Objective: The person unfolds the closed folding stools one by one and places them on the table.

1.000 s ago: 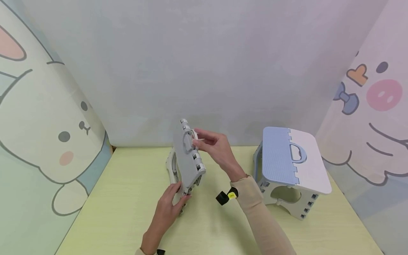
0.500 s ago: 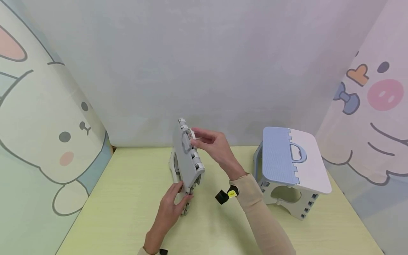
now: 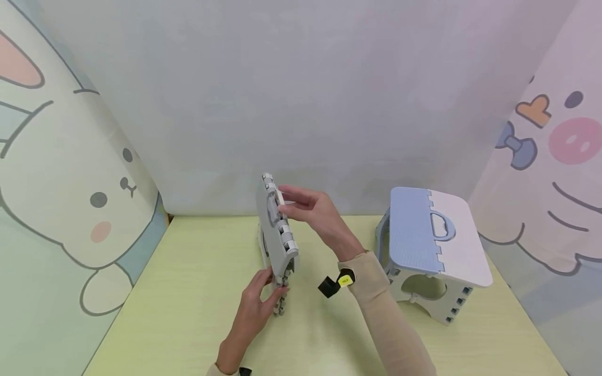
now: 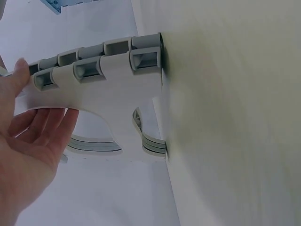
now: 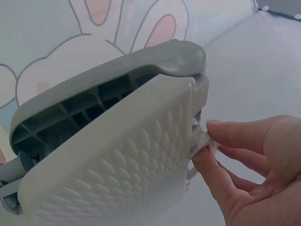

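Note:
A grey folding step stool stands on the table, nearly folded, its two top halves facing each other and tilted. With the thumb and fingers of my right hand I pinch the carry handle at its upper edge. Lower down, my left hand grips a leg panel, thumb on the hinge side and fingers through the cut-out. In the right wrist view a narrow gap parts the patterned half from the ribbed one.
To the right a second folding stool, blue and white, stands unfolded on its legs. The pale yellow table meets a plain grey back wall. Cartoon-printed panels flank both sides.
The grey stool has folded further: its far legs have drawn in toward the near side and the top halves are closer together. Both hands keep their hold, the left shifting slightly right.

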`<state>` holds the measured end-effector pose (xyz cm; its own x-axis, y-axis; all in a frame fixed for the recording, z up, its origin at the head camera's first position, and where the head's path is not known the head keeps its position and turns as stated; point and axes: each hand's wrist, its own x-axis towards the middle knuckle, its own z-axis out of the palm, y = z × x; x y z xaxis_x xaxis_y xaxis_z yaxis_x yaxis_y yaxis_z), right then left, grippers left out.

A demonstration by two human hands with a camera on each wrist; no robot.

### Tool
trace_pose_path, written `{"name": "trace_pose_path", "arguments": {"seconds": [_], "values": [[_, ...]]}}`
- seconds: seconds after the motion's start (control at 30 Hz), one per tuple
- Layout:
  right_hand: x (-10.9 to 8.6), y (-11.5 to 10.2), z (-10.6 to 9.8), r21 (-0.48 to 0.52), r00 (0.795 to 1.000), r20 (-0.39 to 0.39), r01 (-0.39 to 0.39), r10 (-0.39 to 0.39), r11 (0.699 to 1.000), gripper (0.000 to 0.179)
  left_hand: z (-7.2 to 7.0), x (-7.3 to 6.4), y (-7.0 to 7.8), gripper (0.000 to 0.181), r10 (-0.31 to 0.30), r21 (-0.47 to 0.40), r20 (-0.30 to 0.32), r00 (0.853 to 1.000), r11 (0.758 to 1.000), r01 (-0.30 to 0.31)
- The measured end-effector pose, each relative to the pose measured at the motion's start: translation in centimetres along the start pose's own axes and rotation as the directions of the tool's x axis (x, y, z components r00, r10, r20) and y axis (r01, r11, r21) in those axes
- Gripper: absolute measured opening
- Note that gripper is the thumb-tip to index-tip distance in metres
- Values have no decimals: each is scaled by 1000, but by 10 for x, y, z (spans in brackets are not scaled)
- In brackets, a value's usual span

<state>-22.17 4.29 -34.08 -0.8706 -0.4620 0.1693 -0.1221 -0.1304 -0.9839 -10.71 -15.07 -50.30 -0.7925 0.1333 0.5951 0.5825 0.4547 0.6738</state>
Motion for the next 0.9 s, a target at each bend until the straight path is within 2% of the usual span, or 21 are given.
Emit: {"name": "trace_pose_path", "arguments": {"seconds": [0.27, 0.5, 0.9], "values": [[3, -2, 7, 1, 1000, 11, 12, -12, 1000, 45, 2, 1, 3, 54, 15, -46, -16, 1000, 999, -16], [3, -4, 13, -16, 1000, 16, 6, -5, 1000, 46, 5, 1, 3, 47, -45, -114, -5, 999, 992, 45], [1, -4, 18, -39, 999, 35, 13, -11, 999, 44, 8, 1, 8, 45, -127, -179, -7, 992, 976, 123]]}}
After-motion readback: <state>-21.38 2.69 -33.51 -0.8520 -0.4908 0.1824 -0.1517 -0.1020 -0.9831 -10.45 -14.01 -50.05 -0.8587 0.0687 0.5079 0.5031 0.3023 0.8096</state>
